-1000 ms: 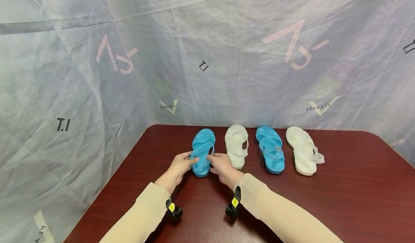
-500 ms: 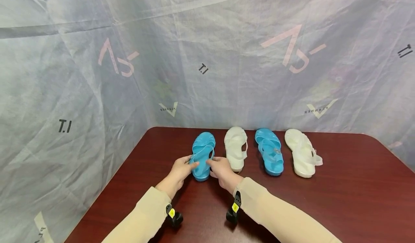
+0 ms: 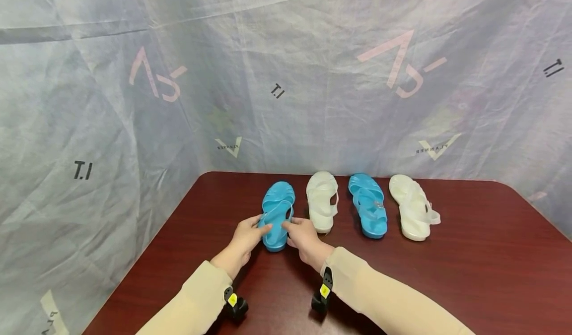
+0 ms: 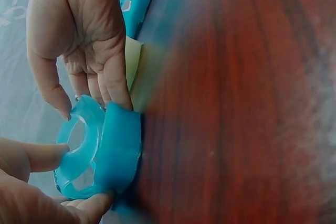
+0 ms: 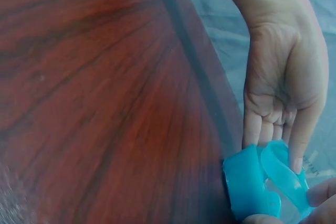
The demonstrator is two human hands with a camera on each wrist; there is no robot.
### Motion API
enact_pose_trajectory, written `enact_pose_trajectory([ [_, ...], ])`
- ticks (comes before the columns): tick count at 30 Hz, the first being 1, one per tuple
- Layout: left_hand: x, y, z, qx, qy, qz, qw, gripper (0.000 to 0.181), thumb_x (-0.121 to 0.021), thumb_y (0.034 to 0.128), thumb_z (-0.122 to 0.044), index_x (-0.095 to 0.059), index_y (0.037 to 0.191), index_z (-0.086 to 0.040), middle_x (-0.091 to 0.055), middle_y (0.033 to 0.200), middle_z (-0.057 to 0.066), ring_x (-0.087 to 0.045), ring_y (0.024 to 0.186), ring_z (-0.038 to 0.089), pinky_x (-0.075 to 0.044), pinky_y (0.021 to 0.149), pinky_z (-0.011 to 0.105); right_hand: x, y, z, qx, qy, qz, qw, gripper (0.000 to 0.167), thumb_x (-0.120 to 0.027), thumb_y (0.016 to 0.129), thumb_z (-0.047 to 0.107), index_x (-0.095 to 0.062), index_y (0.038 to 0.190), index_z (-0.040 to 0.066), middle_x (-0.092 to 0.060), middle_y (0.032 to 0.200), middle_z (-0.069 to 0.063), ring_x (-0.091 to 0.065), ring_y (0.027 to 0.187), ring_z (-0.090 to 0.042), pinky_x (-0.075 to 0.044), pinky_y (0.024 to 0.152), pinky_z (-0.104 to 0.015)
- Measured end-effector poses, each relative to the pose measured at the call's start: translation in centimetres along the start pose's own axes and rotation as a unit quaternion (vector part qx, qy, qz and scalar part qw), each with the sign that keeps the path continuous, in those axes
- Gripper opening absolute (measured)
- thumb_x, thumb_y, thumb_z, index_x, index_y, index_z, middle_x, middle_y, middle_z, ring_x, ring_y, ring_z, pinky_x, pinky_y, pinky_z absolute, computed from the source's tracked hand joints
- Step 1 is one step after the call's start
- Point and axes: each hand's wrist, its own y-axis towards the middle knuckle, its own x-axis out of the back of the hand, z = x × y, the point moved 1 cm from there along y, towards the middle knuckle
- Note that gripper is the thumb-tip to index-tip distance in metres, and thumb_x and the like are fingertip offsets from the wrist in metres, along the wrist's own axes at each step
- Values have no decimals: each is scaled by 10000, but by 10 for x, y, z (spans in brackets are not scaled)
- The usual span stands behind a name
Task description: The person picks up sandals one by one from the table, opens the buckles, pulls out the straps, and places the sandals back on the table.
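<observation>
A blue jelly sandal (image 3: 279,210) lies at the left end of a row, toe away from me, sole on the table or just over it. My left hand (image 3: 243,237) holds its left side near the heel, thumb over the strap edge. On the right side, my right hand (image 3: 306,238) pinches it the same way. The left wrist view shows the sandal's heel (image 4: 121,148) between the two hands, with my left thumb on the strap. Fingers under the sole are partly hidden. In the right wrist view the heel (image 5: 244,184) appears again.
Right of the held sandal stand a white sandal (image 3: 321,201), a second blue sandal (image 3: 372,216) and another white sandal (image 3: 413,211) with its strap sticking out. All are on a dark red wooden table (image 3: 482,265). A grey printed cloth (image 3: 313,77) hangs behind and at the left.
The held blue sandal has shifted slightly toward me relative to the white sandal beside it, both hands moving with it. The view tilted a little; the other sandals stayed put.
</observation>
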Motion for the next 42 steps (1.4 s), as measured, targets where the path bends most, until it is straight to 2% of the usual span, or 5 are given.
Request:
enact_pose_trajectory([
  [8,-2,-7,7,-59,128,-25,9999,547,-600,962,-140,-405,1433,58,-460,1439,243,-428,1350,366,-386,1098,484,4,-6,-2,-47,220,128,9997,573,-516,962,115,-312,1427,-150,-347,1474,-320,-382,1365,-413,-448,1036,-498],
  [22,0,-25,7,-121,65,133,9998,550,-595,968,-163,-404,1431,64,-489,1409,254,-435,1343,371,-381,1096,503,8,-21,-5,-110,350,352,9987,549,-502,966,99,-322,1415,-161,-333,1484,-319,-358,1375,-429,-430,1050,-508],
  [29,0,-30,10,-68,-81,132,9999,558,-593,970,-179,-397,1444,41,-489,1417,238,-418,1357,367,-375,1103,498,7,-26,-8,-67,323,307,9990,567,-509,953,114,-329,1420,-152,-330,1486,-322,-359,1374,-429,-424,1054,-512],
  [35,-1,-34,11,-78,-64,106,9999,572,-594,971,-195,-388,1450,40,-481,1419,251,-415,1356,382,-379,1096,510,6,-29,-12,-52,393,294,9988,526,-507,949,118,-391,1396,-135,-388,1457,-308,-394,1357,-414,-425,1052,-515],
  [42,-2,-40,12,-79,-76,91,9999,575,-599,968,-202,-392,1450,35,-484,1417,251,-420,1352,383,-386,1090,511,7,-33,-14,-52,373,281,9989,542,-509,957,129,-369,1402,-146,-368,1468,-315,-383,1361,-424,-427,1047,-521],
])
